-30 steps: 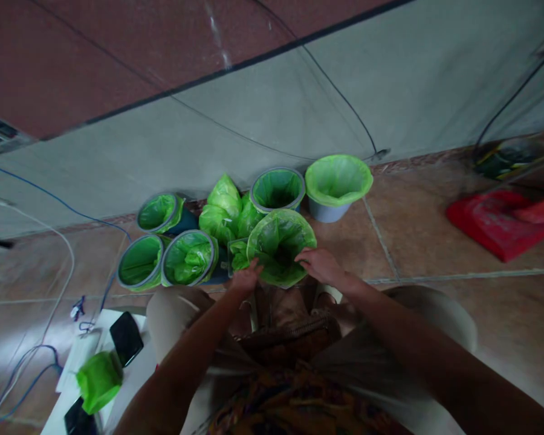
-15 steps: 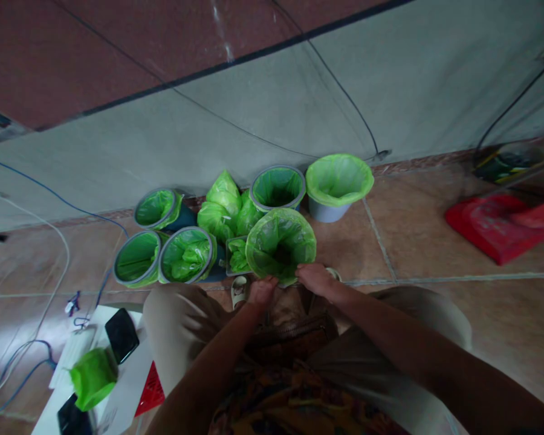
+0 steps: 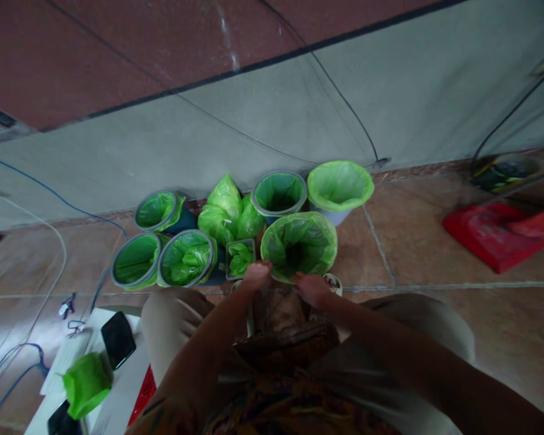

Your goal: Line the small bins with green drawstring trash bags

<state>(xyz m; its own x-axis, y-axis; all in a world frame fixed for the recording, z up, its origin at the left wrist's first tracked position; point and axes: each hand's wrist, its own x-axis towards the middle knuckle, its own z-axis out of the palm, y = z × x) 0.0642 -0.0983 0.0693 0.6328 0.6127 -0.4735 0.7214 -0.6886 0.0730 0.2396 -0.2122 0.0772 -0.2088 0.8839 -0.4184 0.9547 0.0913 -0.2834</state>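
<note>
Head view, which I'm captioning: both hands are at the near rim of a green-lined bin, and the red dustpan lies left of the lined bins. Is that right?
Not quite: the head view shows the red dustpan to the right of the lined bins, not left. The left hand and right hand are indeed at the near rim of a green-lined bin.
</note>
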